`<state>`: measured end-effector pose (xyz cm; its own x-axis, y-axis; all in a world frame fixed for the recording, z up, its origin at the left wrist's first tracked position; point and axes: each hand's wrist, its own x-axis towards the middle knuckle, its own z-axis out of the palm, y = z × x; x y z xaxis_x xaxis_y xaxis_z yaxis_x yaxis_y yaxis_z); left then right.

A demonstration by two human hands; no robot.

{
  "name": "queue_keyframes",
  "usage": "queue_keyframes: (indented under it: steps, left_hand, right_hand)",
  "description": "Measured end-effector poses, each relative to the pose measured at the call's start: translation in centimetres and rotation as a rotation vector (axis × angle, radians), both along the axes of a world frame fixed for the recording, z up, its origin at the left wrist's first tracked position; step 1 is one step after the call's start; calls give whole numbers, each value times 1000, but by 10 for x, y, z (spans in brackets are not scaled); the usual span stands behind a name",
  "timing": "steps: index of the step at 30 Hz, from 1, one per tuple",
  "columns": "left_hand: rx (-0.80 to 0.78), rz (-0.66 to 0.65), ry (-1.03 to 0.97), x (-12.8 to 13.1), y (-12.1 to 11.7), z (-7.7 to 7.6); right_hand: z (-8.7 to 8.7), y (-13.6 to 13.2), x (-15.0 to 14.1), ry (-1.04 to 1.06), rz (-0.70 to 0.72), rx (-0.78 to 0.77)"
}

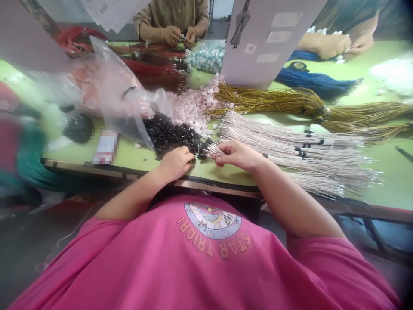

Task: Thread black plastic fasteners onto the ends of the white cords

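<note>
My right hand [238, 154] is closed around the end of a bundle of thin white wires [290, 148], with the silvery tips [211, 150] poking out past its thumb and fingers. Small black plastic pieces [171, 133], which look like connector housings, lie heaped in front of my hands. At the near edge of that heap rests my left hand [177, 163], its fingers curled together; whatever they hold, if anything, is hidden. A few black pieces sit between the left fingertips and the wire tips.
Pale pink plastic pieces [196, 103] spread behind the black heap, beside a clear plastic bag [112, 82]. Yellow-brown wires [274, 100] and blue wires [316, 82] lie farther back. A blurred-out card or phone [106, 147] is at left. Co-workers' hands [180, 36] work across the table.
</note>
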<state>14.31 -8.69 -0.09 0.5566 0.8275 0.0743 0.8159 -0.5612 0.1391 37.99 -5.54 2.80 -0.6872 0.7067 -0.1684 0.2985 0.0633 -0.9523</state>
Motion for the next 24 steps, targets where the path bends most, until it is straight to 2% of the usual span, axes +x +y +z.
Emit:
queue_keyframes:
  steps: [5,10,12,16,20,22,24]
  left_hand:
    - [29,-30,15,2,7,-4]
    - [-44,0,-163,5,15,10]
    - [-163,47,-303,9,18,19]
    - [-539,159,-707,20,24,30]
    - [-875,256,-1118,30,31,22]
    - [-962,264,-1242,33,33,13]
    - [-970,261,-1294,34,34,5]
  right_hand:
    - [-12,1,-3,56,-130,-24]
    - [-26,3,-2,165,-277,-142]
    - [-30,3,-3,238,-323,-221]
    - [-33,4,-4,344,-363,-311]
    - [-32,4,-6,399,-416,-380]
    - [-31,3,-7,406,-428,-374]
    - [-30,2,-8,395,-427,-356]
